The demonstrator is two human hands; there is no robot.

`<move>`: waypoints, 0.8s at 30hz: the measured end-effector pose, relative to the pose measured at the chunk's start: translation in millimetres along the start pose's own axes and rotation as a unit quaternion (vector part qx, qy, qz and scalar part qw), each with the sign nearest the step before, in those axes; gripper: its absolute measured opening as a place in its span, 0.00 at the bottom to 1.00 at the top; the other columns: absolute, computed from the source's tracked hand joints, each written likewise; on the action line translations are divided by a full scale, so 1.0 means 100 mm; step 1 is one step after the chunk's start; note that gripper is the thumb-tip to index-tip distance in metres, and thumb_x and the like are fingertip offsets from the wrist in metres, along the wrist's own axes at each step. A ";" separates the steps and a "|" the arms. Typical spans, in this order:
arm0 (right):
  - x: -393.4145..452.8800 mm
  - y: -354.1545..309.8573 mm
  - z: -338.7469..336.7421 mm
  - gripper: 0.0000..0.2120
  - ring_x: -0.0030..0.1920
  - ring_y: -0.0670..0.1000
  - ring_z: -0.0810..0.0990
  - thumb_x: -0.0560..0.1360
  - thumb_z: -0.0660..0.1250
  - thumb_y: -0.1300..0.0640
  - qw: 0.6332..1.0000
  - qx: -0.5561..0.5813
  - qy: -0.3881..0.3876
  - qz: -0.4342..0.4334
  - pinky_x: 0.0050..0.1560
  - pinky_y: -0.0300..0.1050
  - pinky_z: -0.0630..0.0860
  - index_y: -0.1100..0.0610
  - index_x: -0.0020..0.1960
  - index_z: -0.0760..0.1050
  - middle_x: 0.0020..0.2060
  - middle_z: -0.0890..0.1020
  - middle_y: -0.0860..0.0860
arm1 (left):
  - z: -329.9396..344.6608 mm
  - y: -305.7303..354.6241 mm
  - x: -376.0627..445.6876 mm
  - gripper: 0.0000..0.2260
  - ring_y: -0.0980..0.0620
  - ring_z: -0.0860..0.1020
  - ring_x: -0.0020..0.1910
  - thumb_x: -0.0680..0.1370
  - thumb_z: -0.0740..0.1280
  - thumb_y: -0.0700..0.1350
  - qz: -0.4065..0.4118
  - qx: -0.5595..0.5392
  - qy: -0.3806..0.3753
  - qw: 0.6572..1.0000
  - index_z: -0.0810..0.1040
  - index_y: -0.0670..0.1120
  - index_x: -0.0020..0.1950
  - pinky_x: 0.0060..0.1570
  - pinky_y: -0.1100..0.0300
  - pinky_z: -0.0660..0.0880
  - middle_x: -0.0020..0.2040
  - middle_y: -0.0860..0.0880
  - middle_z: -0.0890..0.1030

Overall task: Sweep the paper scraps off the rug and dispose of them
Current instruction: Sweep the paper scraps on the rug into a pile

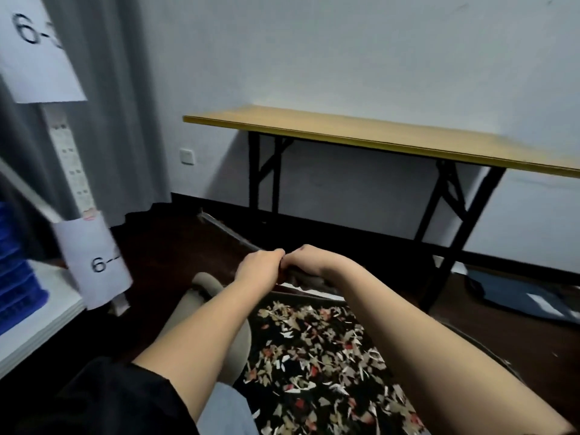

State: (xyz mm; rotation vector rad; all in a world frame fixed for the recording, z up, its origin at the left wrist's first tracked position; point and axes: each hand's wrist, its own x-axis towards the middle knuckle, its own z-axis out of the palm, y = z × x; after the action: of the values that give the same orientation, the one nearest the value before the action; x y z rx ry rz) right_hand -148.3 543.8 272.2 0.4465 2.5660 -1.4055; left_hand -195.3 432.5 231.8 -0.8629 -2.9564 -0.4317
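A dark rug (266,337) lies on the floor below me, strewn with several white, tan and red paper scraps (317,359). My left hand (259,266) and my right hand (309,262) meet just past the rug's far edge. Both have their fingers curled round the near end of a thin grey pole (226,232). The pole runs away over the dark floor to the upper left. What is on its lower end is hidden under my hands. Both forearms reach out over the rug.
A folding table (376,133) with a yellow top and black legs stands against the far wall. A beige rounded object (205,288) sits under my left arm. On the left are a white shelf (40,315), blue crates (15,277) and paper labels. A grey bag (518,296) lies right.
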 end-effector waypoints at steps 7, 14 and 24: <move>0.18 0.67 -0.50 0.04 0.29 0.56 0.76 0.78 0.57 0.63 0.993 0.068 0.094 0.012 0.29 0.45 0.68 0.56 0.49 0.69 0.37 0.82 0.59 | 0.31 0.46 0.41 0.07 0.42 0.78 0.52 0.77 0.63 0.43 0.061 -0.120 -0.028 0.990 0.76 0.52 0.52 0.45 0.57 0.70 0.49 0.45 0.80; 0.14 1.34 -0.83 0.29 0.61 0.59 0.77 0.75 0.66 0.54 0.966 -0.211 0.129 0.072 0.59 0.49 0.75 0.51 0.74 0.61 0.63 0.78 0.58 | 0.54 1.11 0.69 0.09 0.44 0.79 0.51 0.78 0.59 0.48 0.129 -0.148 -0.062 0.979 0.77 0.51 0.54 0.47 0.56 0.73 0.52 0.47 0.82; 0.02 1.83 -1.26 0.21 0.61 0.60 0.77 0.77 0.61 0.61 0.941 -0.137 0.255 0.174 0.54 0.48 0.73 0.51 0.69 0.69 0.61 0.79 0.58 | 0.80 1.96 0.80 0.11 0.45 0.79 0.54 0.79 0.60 0.50 0.251 -0.188 -0.092 0.945 0.77 0.48 0.57 0.52 0.54 0.75 0.52 0.46 0.82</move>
State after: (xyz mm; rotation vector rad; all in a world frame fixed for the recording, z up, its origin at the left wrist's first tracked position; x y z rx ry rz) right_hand -88.9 743.2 194.2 1.2825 2.8042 -0.8758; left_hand -154.5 654.2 213.8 -1.7225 -2.6822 -0.9361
